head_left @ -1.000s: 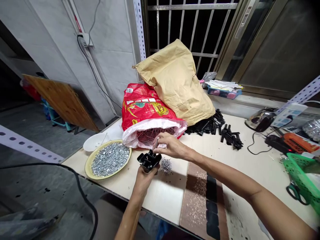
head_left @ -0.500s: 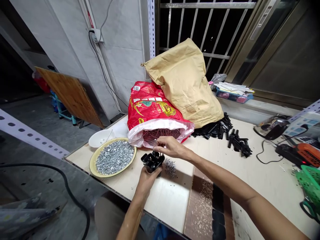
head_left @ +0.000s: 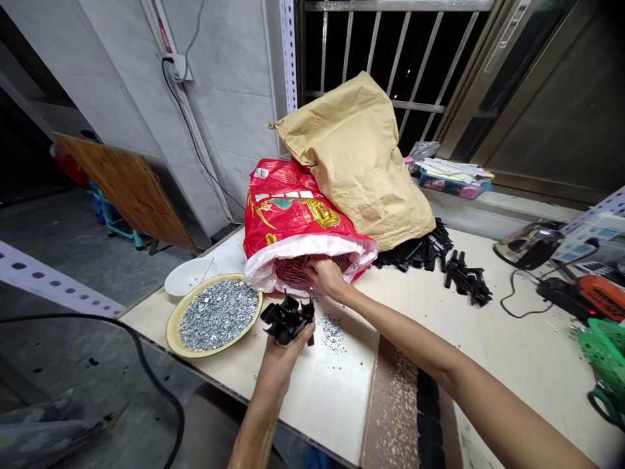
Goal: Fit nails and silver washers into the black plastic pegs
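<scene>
My left hand (head_left: 280,358) grips a black plastic part (head_left: 287,318) with several prongs, held upright just above the table's near edge. My right hand (head_left: 326,278) reaches into the open mouth of the red and white sack (head_left: 293,215), its fingertips hidden among the thin metal pins (head_left: 303,270) inside. A small heap of silver nuts (head_left: 333,330) lies on the table just right of the black part. A yellow plate (head_left: 173,339) heaped with silver nuts (head_left: 217,312) sits to the left.
A brown paper sack (head_left: 356,156) leans on the red one. Black plastic parts (head_left: 442,257) lie piled behind it. A white bowl (head_left: 188,277) sits beyond the plate. At far right are a green basket (head_left: 605,352), an orange tool (head_left: 598,293) and cables.
My right hand has left the top of the black part, where it held a pin, and gone into the sack's mouth. My left hand has tilted the black part slightly.
</scene>
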Motion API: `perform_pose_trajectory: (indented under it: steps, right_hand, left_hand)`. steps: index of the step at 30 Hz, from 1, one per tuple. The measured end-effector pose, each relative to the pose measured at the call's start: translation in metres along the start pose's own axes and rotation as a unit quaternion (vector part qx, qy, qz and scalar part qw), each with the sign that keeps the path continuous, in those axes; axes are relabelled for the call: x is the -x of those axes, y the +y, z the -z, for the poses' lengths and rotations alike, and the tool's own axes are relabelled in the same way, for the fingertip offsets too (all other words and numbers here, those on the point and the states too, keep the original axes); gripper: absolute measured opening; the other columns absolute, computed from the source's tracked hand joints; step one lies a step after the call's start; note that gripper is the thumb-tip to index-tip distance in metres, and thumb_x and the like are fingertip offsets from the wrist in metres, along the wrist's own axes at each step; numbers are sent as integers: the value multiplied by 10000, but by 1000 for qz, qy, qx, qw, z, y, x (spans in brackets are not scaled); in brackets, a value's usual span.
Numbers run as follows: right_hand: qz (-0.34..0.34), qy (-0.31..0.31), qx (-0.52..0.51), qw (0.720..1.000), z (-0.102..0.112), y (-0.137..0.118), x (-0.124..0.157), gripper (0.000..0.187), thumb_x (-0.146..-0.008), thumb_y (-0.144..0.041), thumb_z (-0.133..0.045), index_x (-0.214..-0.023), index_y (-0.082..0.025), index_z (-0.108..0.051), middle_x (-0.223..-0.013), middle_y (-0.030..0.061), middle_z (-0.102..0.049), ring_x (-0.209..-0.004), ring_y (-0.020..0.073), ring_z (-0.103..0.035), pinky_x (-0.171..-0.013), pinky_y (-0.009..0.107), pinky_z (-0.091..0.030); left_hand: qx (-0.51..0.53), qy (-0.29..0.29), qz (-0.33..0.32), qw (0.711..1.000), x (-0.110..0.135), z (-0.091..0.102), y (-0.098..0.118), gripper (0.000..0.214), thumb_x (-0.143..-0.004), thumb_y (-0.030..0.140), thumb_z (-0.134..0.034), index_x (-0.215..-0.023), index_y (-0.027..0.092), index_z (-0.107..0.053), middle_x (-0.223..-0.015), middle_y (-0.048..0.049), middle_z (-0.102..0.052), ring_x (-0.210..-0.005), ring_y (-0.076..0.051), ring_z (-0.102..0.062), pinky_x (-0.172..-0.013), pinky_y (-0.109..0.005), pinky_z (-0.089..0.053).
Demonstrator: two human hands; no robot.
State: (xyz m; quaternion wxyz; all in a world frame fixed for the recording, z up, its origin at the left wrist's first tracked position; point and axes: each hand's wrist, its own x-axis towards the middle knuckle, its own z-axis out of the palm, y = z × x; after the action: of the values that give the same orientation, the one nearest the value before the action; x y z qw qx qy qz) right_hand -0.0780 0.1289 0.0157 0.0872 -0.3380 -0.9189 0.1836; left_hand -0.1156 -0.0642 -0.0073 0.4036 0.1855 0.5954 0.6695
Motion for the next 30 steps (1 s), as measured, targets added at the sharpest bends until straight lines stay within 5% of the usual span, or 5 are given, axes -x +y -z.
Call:
perform_pose_trajectory:
  steps: [9, 13, 17, 20, 30]
  right_hand:
    - [-29, -16, 59, 998, -20, -2, 4, 276, -871, -130, -436, -1091, -119, -602, -1043, 160, -643, -938, 245, -625, -780, 319, -463]
    - [84, 67, -52, 993, 2, -3, 48, 501, -887, -129, -420, -1378, -205, -354, -1008, 60, -628, -887, 164, -603, -783, 267, -451]
    - [157, 201, -335, 907, 38, -19, 84, 457, -911, -240, -478, -1346, -220, -341, -849, 6, -615, -780, 129, -595, -747, 254, -461]
    - [156, 211, -435, 861, 54, -34, 95, 331, -904, -299, -522, -1211, -217, -430, -857, 15, -630, -818, 135, -619, -765, 269, -477]
    - [203, 204, -329, 899, 37, -29, 102, 141, -884, -274, -583, -1005, -219, -629, -946, 33, -657, -870, 151, -575, -819, 313, -446]
  left_hand:
    - [48, 17, 16, 999, -3, 4, 10, 405, -510, 290, -849, -859, 137, -711, -849, -80, -735, -840, -211, -672, -885, -354, -479]
    - [76, 20, 36, 996, -2, 7, 15, 404, -474, 284, -861, -810, 120, -708, -787, -66, -726, -741, -179, -662, -828, -327, -496]
    - [29, 16, 21, 999, -3, 2, 13, 416, -481, 285, -856, -834, 124, -705, -822, -70, -723, -789, -196, -658, -820, -322, -484]
    - [-1, 3, 12, 1000, -3, -7, 13, 441, -505, 288, -845, -892, 132, -702, -889, -77, -722, -891, -216, -647, -850, -317, -466]
    - [-27, -23, -1, 999, -1, -13, 11, 456, -560, 285, -811, -973, 135, -691, -943, -76, -714, -977, -235, -620, -889, -331, -453]
